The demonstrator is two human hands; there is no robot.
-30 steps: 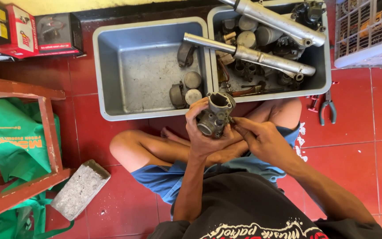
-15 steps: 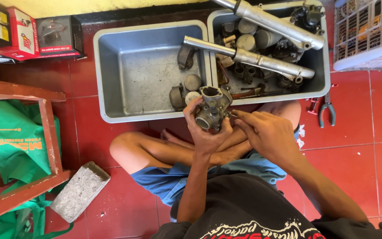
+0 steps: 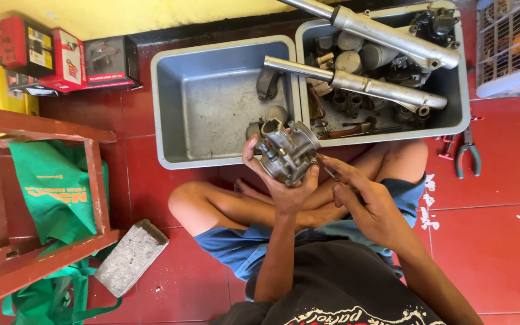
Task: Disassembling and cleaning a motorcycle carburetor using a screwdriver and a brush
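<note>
Carburetor (image 3: 287, 150), grey cast metal, sat mid-frame, held up above the person's crossed legs and just at the near edge of the two trays. Left hand (image 3: 281, 180) gripped it from below, fingers wrapped round the body, thumb up along the carb's 9 o'clock side. Right hand (image 3: 365, 201) was at the carb's 4 o'clock, fingers curled shut on a thin tool (image 3: 327, 171), tip touching the carb's side; what kind of tool, can't tell.

At 12 o'clock from the carb: left grey tray (image 3: 179, 102), mostly bare, w/ a few small metal parts (image 3: 268, 84) near its right wall. At 1 o'clock: right grey tray (image 3: 452, 117), packed w/ engine parts, two silver fork tubes (image 3: 368, 87) lying across the top, the lower one poking over into the left tray.

At 3 o'clock, well apart on the red tile floor (image 3: 501, 241): pliers (image 3: 468, 157) w/ dark grips. Far 2 o'clock corner: white wire basket (image 3: 513, 48).

At 7 o'clock: grey concrete block (image 3: 130, 257) on the floor. At 9 o'clock: red wooden frame (image 3: 37, 198) w/ a green bag (image 3: 55, 192) draped in it. At 10–11 o'clock by the yellow wall: red and black boxes (image 3: 70, 60).
</note>
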